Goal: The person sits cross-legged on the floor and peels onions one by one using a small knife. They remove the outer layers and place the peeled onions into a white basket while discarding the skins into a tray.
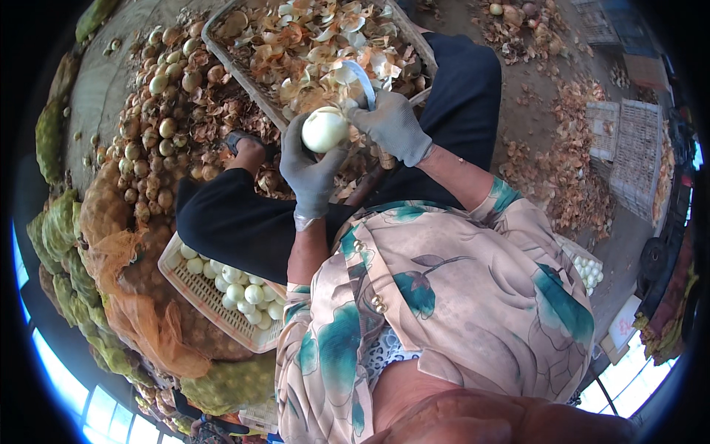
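Observation:
A pale, mostly peeled onion (324, 133) rests in the gloved fingers of my left hand (312, 176). My right hand (392, 126), also in a grey glove, grips a knife with a curved blade (361, 79); its wooden handle end (386, 159) shows below the palm. The fingertips of the right hand are close beside the onion's upper right side; whether they touch it I cannot tell. Beneath and beyond both hands stands a crate (241, 77) heaped with loose onion skins (327, 39).
Unpeeled onions (166, 127) cover the floor at the left, beside an orange mesh sack (144, 311). A plastic crate (183, 297) of peeled onions (244, 291) stands by my left leg. Upturned-looking crates (635, 161) and scattered skins (577, 150) lie at the right. Green sacks (61, 238) line the far left.

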Demonstrator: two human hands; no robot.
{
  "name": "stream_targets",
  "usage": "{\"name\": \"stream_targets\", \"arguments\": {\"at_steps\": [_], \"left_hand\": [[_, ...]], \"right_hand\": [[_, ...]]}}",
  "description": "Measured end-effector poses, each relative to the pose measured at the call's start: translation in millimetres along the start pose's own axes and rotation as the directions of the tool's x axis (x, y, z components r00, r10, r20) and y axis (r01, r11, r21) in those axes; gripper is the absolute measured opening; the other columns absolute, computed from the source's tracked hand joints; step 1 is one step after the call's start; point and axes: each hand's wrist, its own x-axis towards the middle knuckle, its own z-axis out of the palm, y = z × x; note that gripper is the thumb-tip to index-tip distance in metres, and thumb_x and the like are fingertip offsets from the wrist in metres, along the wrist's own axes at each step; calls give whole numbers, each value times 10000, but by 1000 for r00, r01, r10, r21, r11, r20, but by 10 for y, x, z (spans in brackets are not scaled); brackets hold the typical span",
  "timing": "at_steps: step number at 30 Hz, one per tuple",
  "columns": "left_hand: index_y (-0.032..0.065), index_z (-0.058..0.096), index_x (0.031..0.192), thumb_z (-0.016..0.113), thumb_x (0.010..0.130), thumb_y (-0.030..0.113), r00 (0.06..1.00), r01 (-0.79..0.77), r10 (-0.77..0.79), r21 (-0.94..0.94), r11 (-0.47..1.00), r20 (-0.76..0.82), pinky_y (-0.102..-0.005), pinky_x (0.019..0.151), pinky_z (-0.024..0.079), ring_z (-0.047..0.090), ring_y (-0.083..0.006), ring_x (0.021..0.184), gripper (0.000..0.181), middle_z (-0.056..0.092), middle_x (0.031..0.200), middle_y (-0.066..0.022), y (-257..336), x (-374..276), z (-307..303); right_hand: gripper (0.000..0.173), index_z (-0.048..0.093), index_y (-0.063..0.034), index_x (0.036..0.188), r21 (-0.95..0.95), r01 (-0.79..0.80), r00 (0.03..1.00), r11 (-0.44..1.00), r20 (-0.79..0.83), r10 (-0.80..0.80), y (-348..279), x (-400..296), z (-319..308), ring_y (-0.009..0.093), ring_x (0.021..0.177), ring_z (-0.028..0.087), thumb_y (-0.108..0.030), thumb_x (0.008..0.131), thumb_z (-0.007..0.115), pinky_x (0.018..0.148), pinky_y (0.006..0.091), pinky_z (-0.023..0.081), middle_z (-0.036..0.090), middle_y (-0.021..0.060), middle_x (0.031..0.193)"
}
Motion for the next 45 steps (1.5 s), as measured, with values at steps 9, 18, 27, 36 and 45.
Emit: {"name": "stream_targets", "arguments": {"at_steps": [9, 18, 27, 36, 45], "left_hand": [[-116, 503, 1357, 725, 857, 266, 959, 284, -218, -690, 666, 184, -410, 890, 575, 690, -334, 1023, 668, 648, 1198, -222, -88, 24, -58], [-102, 530, 1352, 730, 834, 125, 941, 337, -287, -603, 723, 181, -305, 826, 568, 698, -227, 975, 599, 687, 1157, -162, -219, 35, -87], [-111, 551, 1328, 776, 788, 82, 956, 277, -273, -646, 711, 109, -309, 853, 563, 698, -227, 994, 616, 682, 1180, -167, -96, 34, -91], [-108, 533, 1339, 845, 754, 32, 953, 299, -296, -321, 899, 60, -324, 903, 582, 697, -227, 1028, 678, 668, 1199, -167, 56, 23, 32], [-122, 507, 1380, 816, 768, 132, 938, 346, -285, -577, 740, 197, -343, 962, 538, 657, -233, 1098, 732, 639, 1260, -179, -146, -3, -17]], "right_hand": [[312, 696, -37, 1211, -271, 55, 998, 961, 2, -57, 356, 40, -116, 201, 767, 719, -191, 941, 672, 714, 333, 555, 722, 145, 837], [621, 489, -8, 1475, -574, 644, 714, 506, 212, -667, -117, -125, 37, 275, 664, 677, -136, 893, 663, 574, 372, 526, 685, 125, 808], [627, 414, 81, 1475, -850, 298, 942, 434, 189, -278, 297, 35, 168, 291, 613, 689, -130, 903, 560, 560, 401, 529, 695, 141, 781], [340, 733, 13, 977, 187, 114, 986, 976, 99, -134, -2, 23, -61, 85, 685, 641, -324, 976, 690, 627, 280, 528, 706, 44, 755], [155, 708, -9, 1005, 72, 227, 972, 971, -74, -222, -69, -148, 93, 53, 634, 609, -137, 920, 723, 583, 232, 509, 699, 23, 786]]}}
